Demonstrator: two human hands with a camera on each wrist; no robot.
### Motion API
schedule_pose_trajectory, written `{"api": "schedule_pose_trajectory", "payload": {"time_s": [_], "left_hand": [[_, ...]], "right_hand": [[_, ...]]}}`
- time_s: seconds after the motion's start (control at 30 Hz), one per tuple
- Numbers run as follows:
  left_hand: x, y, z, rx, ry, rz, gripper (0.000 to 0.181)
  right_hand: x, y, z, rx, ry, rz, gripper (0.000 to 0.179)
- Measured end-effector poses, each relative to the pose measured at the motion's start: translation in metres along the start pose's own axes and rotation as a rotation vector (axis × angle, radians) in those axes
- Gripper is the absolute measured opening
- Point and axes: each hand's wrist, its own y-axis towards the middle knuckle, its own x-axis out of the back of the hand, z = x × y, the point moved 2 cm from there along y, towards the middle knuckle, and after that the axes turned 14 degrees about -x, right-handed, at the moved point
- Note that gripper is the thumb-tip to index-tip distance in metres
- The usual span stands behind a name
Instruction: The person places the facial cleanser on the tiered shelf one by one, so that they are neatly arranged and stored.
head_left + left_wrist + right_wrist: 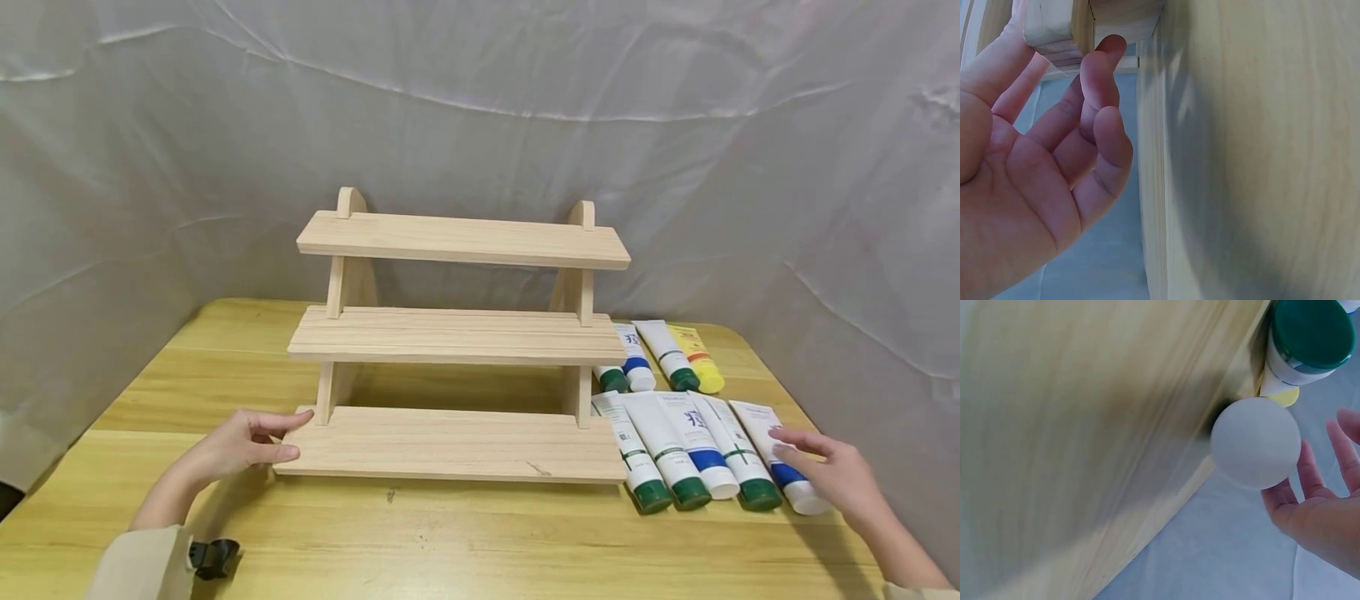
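Note:
A three-tier wooden display stand stands on the table in the head view. My left hand grips the left end of its bottom board, thumb at the near side and index finger farther back. In the left wrist view, the remaining fingers curl beside and below the board's end. My right hand is at the rightmost white tube with a blue band, fingers loosely bent over it. The right wrist view shows its white cap with fingertips against or just beside the tube; contact is unclear.
More white tubes with green or blue ends lie in a front row right of the stand. Behind them lie further tubes, one yellow. Grey cloth hangs around the table. A black clip-like object is by the left sleeve.

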Motion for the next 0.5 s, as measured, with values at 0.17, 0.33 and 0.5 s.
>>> {"api": "schedule_pose_trajectory", "payload": {"time_s": [0.17, 0.33, 0.5], "left_hand": [[0.0, 0.0, 0.0, 0.005, -0.005, -0.001, 0.052], [0.0, 0.0, 0.0, 0.003, -0.016, 0.0, 0.051], [0.0, -0.001, 0.0, 0.011, -0.024, -0.002, 0.052]], "right_hand": [[0.007, -0.017, 0.021, -0.018, -0.011, 0.041, 0.041], [0.013, -0.031, 0.037, -0.035, 0.003, 0.103, 0.036], [0.013, -0.027, 0.032, -0.069, 0.013, 0.155, 0.039]]}}
